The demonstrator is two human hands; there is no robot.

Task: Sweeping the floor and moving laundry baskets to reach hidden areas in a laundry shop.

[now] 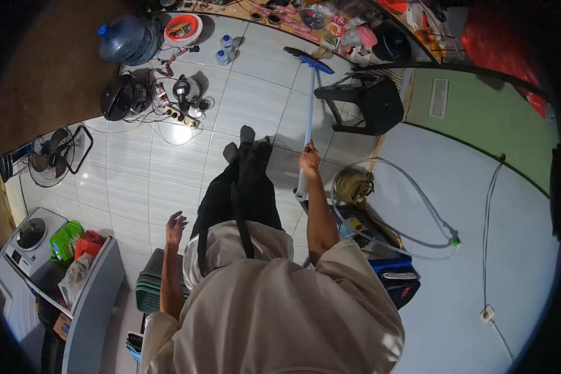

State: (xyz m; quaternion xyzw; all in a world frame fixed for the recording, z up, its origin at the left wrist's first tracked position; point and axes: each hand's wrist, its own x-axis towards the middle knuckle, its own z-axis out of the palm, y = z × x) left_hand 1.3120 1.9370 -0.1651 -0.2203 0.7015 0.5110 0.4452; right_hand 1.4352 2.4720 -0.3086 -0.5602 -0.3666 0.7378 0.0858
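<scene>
My right hand point(310, 159) is closed around the pale blue handle of a broom point(310, 107). The handle's near end sticks out below my fist. At its far end, the blue head with dark bristles point(315, 63) is over the floor tiles beside the counter. A black plastic stool point(376, 100) is just right of the broom head. My left hand point(175, 226) hangs at my side, holding nothing, with its fingers slightly apart. Below and behind it, green plastic baskets point(152, 292) are stacked. My feet point(247, 142) are on the white tiled floor point(177, 177).
Left ahead are a water jug point(128, 41), two small bottles point(224, 50), a rice cooker point(125, 96), a kettle point(187, 89), a power strip point(182, 117) with cords, and a fan point(53, 154). A gas cylinder point(353, 186) and looped hose point(413, 180) are at right. A cluttered counter point(304, 21) runs across the far side.
</scene>
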